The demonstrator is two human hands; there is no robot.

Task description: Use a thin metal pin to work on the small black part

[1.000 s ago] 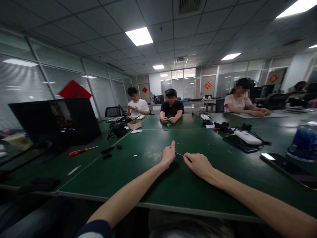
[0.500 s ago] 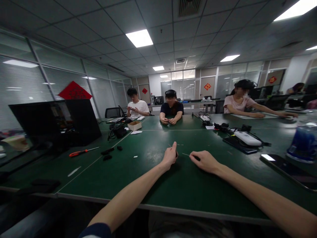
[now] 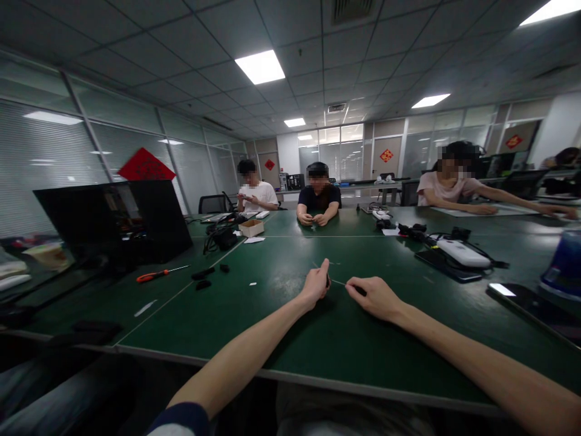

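Note:
Just above the green table [image 3: 218, 321], my left hand [image 3: 316, 286] is closed with the thumb up. A small dark edge shows at its palm side; what the fingers hold is mostly hidden. To its right, my right hand [image 3: 370, 297] pinches a thin, pale, stick-like piece [image 3: 338, 282] between thumb and fingertips. The free end of this piece points left and reaches close to my left hand; whether the two touch I cannot tell.
An orange-handled screwdriver [image 3: 154, 275], several small black pieces [image 3: 203, 274] and a monitor [image 3: 113, 224] are on the left. A small open box [image 3: 251, 228] stands farther back. On the right lie a phone [image 3: 535, 309] and a white device [image 3: 463, 254]. Several people sit across the table.
My right hand and the thin piece have come closer to my left hand, narrowing the gap. The whole view has shifted slightly as my head turned left.

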